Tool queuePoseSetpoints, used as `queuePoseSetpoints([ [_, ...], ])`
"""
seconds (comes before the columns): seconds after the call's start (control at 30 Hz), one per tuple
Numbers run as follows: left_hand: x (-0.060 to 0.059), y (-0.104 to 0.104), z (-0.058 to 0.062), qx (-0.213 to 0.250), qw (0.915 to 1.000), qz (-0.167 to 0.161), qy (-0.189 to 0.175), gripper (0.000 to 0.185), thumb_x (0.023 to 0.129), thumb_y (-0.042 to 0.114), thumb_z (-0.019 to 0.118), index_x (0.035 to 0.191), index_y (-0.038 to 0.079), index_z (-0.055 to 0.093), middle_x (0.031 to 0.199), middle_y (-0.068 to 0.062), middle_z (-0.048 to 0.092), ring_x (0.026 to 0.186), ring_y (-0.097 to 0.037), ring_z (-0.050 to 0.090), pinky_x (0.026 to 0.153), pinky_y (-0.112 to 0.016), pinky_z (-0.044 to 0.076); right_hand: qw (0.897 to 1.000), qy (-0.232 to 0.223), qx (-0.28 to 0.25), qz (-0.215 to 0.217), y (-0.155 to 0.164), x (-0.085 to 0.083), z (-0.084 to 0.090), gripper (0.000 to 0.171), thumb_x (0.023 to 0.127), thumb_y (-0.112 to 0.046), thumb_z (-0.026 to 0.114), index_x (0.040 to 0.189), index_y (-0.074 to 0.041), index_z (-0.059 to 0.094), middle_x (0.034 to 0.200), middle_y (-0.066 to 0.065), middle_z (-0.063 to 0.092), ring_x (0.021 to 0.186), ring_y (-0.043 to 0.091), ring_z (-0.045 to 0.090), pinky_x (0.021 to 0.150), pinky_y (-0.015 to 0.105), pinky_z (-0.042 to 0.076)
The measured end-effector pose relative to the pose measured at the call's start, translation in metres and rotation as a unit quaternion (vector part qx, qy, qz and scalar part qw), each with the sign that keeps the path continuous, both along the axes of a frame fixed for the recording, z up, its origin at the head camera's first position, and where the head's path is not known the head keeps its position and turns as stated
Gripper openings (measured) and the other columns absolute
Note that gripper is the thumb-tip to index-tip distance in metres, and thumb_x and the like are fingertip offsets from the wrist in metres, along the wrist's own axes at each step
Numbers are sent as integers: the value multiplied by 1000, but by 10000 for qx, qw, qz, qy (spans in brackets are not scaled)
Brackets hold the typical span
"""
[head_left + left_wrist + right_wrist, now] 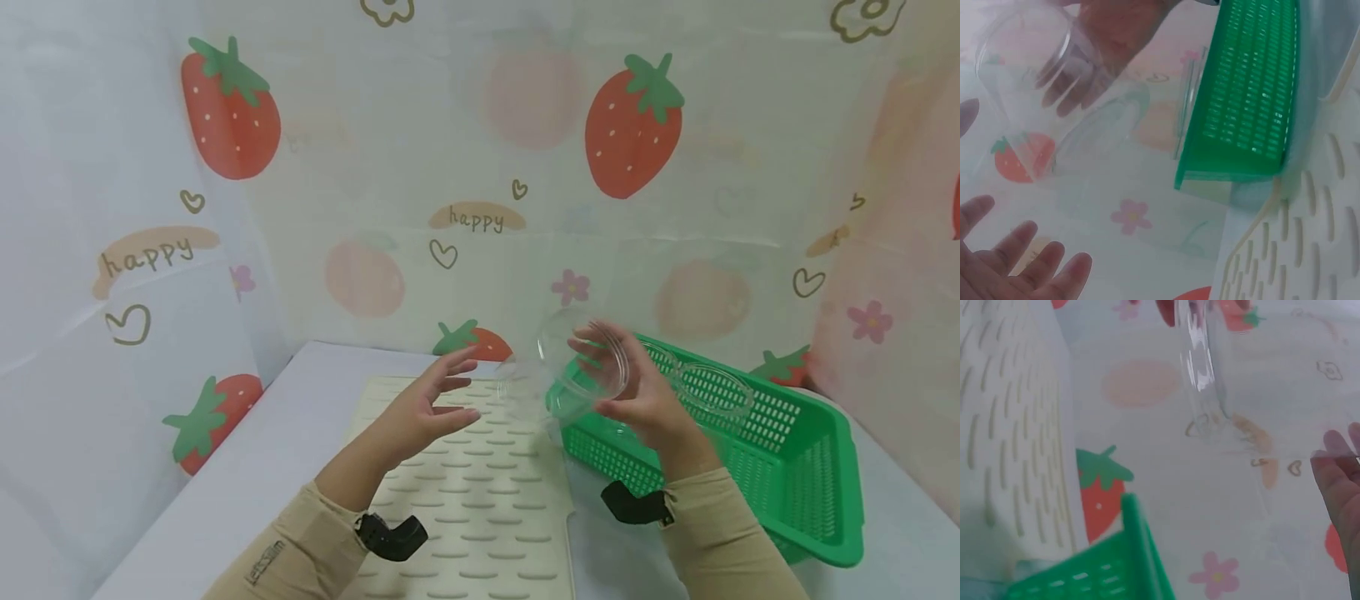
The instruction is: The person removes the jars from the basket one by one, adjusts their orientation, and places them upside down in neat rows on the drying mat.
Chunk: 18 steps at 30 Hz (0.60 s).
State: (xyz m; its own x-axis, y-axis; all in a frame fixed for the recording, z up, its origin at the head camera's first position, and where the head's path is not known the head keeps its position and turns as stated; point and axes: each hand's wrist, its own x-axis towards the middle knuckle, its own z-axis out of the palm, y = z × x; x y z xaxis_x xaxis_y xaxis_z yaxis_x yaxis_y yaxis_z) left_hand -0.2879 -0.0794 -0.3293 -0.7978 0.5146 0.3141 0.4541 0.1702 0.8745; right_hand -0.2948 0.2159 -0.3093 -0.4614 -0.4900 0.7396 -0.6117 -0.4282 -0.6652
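My right hand (637,392) holds a clear plastic cup (577,354) near its rim, with thumb and fingers spread round it, above the green basket's left end. Through the clear wall some of its fingers show. A second clear, curved shape (517,392) appears on the cup's left; whether it is a separate piece I cannot tell. Facing the cup from the left, my left hand (431,408) has its fingers extended and touches nothing. In the left wrist view the cup (1022,69) tapers and lies tilted, apart from the left fingers (1054,262).
The green perforated basket (840,475) stands on the right of the white table (225,500), with round clear plastic pieces (716,392) at its far side. A cream mat with raised ovals (465,517) lies in the middle. Strawberry-printed sheeting (480,125) encloses the back and sides.
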Motion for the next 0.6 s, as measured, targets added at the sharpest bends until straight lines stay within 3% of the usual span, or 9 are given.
queuePoseSetpoints([
  [0.4,5,-6,-12,581,9967,-56,-562,79,85,19,63,145,30,12,145,-5,25,132,-27,28,98,-51,37,9980,-331,-544,25,-24,2,-19,81,79,-14,72,140,3,22,136,18,34,130,35,31,108,41,27],
  [0.6,5,-2,-20,872,9917,-319,-895,88,83,17,65,147,26,4,147,-7,21,134,-31,23,98,-47,38,9972,-479,-570,-41,-32,3,-25,79,78,-20,73,139,-2,25,136,15,35,130,32,33,108,39,28],
])
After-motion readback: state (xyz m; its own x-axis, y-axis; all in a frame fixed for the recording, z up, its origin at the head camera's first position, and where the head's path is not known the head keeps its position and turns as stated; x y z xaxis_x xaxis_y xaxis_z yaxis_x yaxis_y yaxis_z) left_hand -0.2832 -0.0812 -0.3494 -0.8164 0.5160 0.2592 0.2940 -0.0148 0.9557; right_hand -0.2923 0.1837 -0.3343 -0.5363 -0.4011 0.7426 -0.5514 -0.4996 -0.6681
